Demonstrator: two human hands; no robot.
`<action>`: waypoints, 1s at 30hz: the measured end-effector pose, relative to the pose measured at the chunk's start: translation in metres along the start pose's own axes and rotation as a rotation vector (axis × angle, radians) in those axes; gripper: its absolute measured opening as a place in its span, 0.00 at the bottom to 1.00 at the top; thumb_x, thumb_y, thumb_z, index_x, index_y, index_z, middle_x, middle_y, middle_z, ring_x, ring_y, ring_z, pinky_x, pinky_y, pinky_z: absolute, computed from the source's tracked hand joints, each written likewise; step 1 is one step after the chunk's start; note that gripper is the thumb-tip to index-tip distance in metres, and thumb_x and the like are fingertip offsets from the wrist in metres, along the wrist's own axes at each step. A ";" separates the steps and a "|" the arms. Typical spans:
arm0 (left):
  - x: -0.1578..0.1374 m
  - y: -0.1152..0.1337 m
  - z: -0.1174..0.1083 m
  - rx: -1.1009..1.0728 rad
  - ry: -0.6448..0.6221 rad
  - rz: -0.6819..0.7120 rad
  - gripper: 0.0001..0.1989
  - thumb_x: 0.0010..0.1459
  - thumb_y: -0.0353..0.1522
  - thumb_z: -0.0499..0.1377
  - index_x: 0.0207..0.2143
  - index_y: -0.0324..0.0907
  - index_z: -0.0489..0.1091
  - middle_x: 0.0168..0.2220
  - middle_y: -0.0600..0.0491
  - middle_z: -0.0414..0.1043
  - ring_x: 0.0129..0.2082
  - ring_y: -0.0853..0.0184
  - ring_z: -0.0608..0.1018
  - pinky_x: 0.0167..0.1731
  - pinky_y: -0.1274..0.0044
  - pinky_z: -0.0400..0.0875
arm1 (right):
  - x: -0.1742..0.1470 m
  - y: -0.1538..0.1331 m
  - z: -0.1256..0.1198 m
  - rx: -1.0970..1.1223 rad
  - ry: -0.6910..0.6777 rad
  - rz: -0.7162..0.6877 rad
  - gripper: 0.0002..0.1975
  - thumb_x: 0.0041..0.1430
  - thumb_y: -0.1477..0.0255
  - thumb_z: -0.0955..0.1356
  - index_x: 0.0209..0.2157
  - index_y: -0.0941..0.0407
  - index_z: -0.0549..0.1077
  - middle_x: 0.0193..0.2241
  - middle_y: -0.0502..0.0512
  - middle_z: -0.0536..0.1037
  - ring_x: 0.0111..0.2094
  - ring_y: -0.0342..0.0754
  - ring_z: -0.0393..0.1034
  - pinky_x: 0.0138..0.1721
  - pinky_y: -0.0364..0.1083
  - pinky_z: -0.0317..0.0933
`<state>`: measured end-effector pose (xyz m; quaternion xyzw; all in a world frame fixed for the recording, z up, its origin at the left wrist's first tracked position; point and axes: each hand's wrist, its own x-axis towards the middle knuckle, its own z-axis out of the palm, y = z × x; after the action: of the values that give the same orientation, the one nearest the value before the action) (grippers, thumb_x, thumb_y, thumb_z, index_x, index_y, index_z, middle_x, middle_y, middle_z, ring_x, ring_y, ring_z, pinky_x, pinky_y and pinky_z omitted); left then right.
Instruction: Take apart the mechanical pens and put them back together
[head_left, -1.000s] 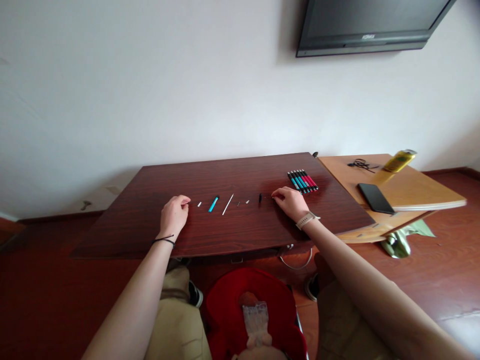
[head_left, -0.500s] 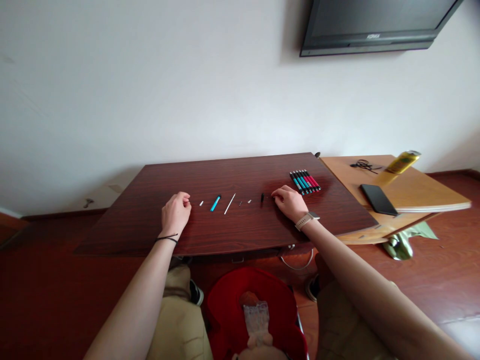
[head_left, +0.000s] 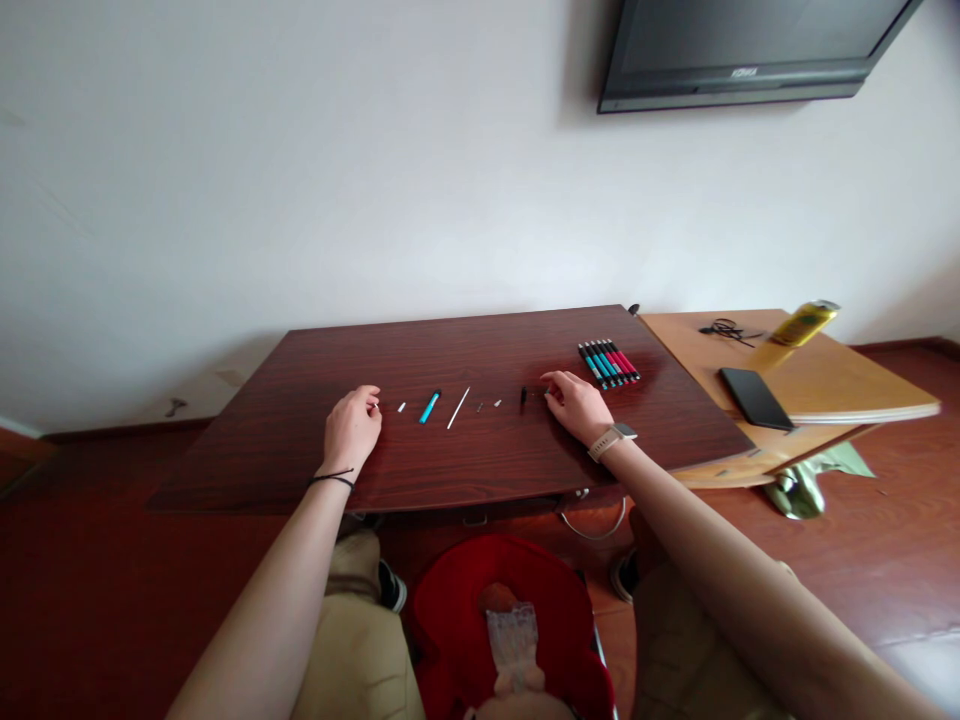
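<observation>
My left hand (head_left: 352, 430) rests at the left of the dark table, fingers curled, with a bit of a small white piece showing at the fingertips. My right hand (head_left: 576, 404) lies further right, thumb and forefinger slightly parted around a tiny part on the tabletop. Between the hands runs a row of pen parts: a small white part (head_left: 402, 407), a blue pen barrel (head_left: 430, 407), a thin white refill (head_left: 458, 408), a tiny dark part (head_left: 481, 407), a small white clip-like part (head_left: 497, 403) and a short black part (head_left: 523, 396).
Several blue and red pens (head_left: 609, 363) lie side by side behind my right hand. On the lighter table to the right are a black phone (head_left: 755, 398), a yellow can (head_left: 805, 323) and a dark cable (head_left: 727, 331). A television (head_left: 750, 60) hangs above.
My right thumb and forefinger have parted slightly near the tiny part. My left hand has barely moved, and the row of parts lies as before.
</observation>
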<state>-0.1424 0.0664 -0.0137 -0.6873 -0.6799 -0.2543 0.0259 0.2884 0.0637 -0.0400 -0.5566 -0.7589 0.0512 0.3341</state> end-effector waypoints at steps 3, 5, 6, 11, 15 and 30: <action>0.000 0.001 0.000 -0.008 -0.004 -0.005 0.17 0.62 0.26 0.57 0.53 0.43 0.76 0.46 0.49 0.83 0.44 0.61 0.83 0.50 0.72 0.75 | 0.000 0.000 0.000 0.022 0.004 0.008 0.17 0.65 0.76 0.68 0.54 0.55 0.76 0.40 0.56 0.80 0.39 0.52 0.76 0.44 0.48 0.69; 0.000 0.000 0.001 -0.011 -0.007 -0.007 0.17 0.63 0.26 0.57 0.52 0.43 0.76 0.46 0.49 0.82 0.44 0.60 0.83 0.50 0.71 0.75 | 0.001 0.001 -0.001 0.039 0.001 0.018 0.16 0.65 0.76 0.68 0.54 0.55 0.76 0.39 0.56 0.80 0.38 0.51 0.75 0.44 0.48 0.69; 0.000 0.000 0.001 -0.012 -0.008 -0.008 0.17 0.63 0.26 0.57 0.52 0.43 0.76 0.46 0.49 0.82 0.44 0.60 0.83 0.50 0.71 0.75 | 0.001 0.001 -0.001 0.048 -0.001 0.024 0.16 0.64 0.76 0.68 0.53 0.55 0.76 0.39 0.56 0.80 0.37 0.51 0.75 0.44 0.48 0.69; -0.003 0.002 -0.002 0.003 -0.012 -0.009 0.17 0.63 0.26 0.57 0.53 0.42 0.75 0.49 0.46 0.80 0.45 0.59 0.82 0.50 0.70 0.74 | -0.003 0.007 -0.001 0.094 -0.003 0.041 0.19 0.63 0.76 0.69 0.55 0.55 0.74 0.38 0.55 0.80 0.37 0.50 0.76 0.43 0.48 0.70; -0.009 0.009 -0.014 -0.001 0.081 0.043 0.15 0.65 0.28 0.57 0.53 0.43 0.74 0.51 0.46 0.78 0.48 0.58 0.80 0.52 0.70 0.73 | -0.010 0.009 -0.008 0.086 -0.005 0.054 0.21 0.63 0.75 0.69 0.58 0.55 0.72 0.40 0.56 0.80 0.36 0.50 0.76 0.43 0.48 0.70; -0.080 0.062 -0.020 -0.023 -0.198 0.417 0.09 0.74 0.35 0.51 0.40 0.47 0.68 0.36 0.50 0.76 0.36 0.60 0.79 0.38 0.71 0.69 | -0.057 -0.045 -0.021 -0.031 -0.175 -0.039 0.11 0.73 0.63 0.67 0.35 0.52 0.71 0.31 0.51 0.79 0.30 0.48 0.71 0.33 0.44 0.54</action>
<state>-0.0861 -0.0197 -0.0081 -0.8348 -0.5193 -0.1828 0.0033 0.2721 -0.0094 -0.0293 -0.5403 -0.7965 0.0814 0.2588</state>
